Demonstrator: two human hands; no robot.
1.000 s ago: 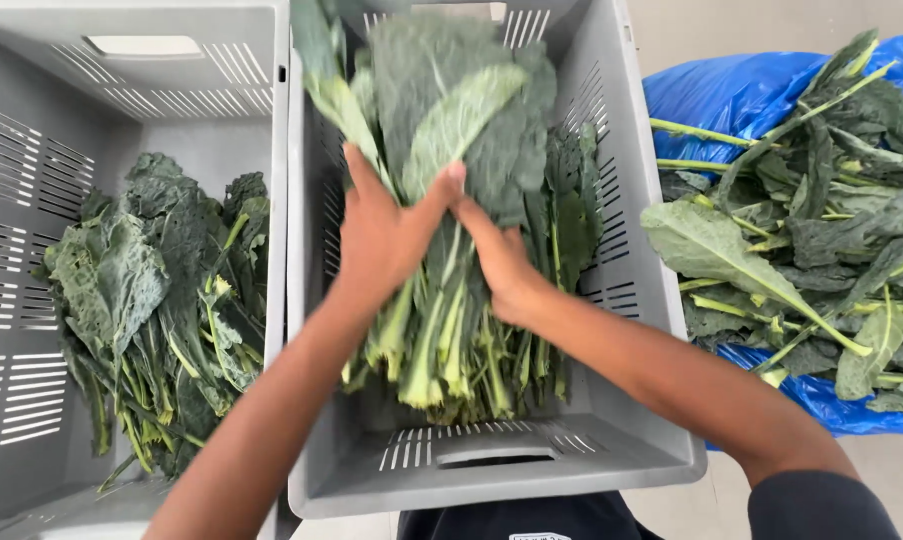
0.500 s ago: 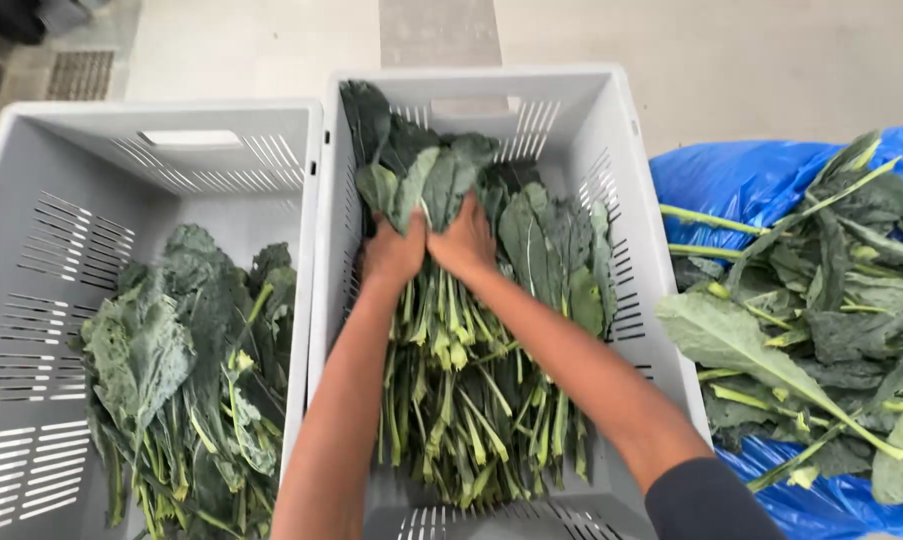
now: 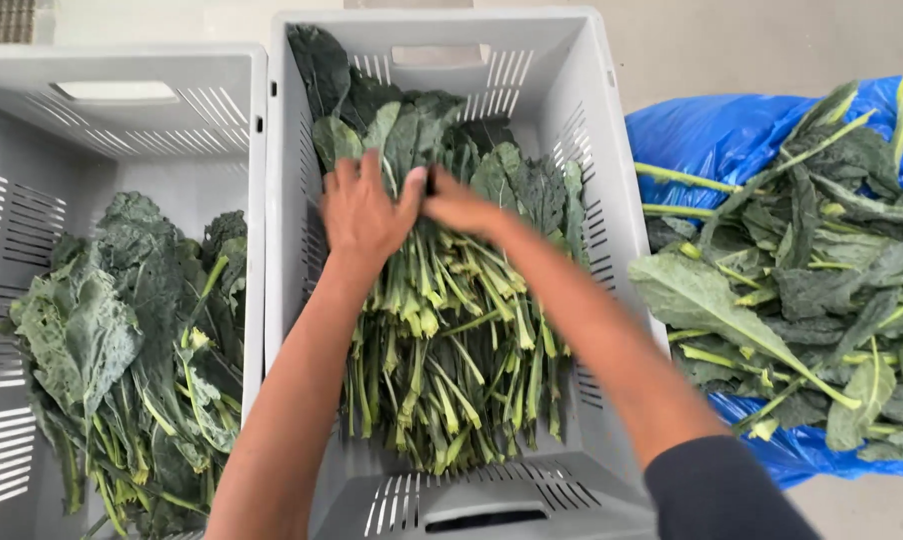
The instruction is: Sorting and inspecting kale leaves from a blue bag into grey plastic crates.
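Observation:
A bunch of dark kale lies in the middle grey crate, leaves toward the far end and pale green stems toward me. My left hand rests flat on the leaves where they meet the stems, with its fingers spread. Just to its right, my right hand touches the left thumb, and its fingers curl into the same bunch. Both forearms reach in from the near edge of the crate.
A second grey crate on the left holds more kale. On the right, a heap of loose kale leaves lies on blue plastic sheeting. Pale floor shows beyond the crates.
The bunch that both hands held up on end has been laid down in the middle crate. The hands have slid toward the leaf end, and the left hand has opened flat.

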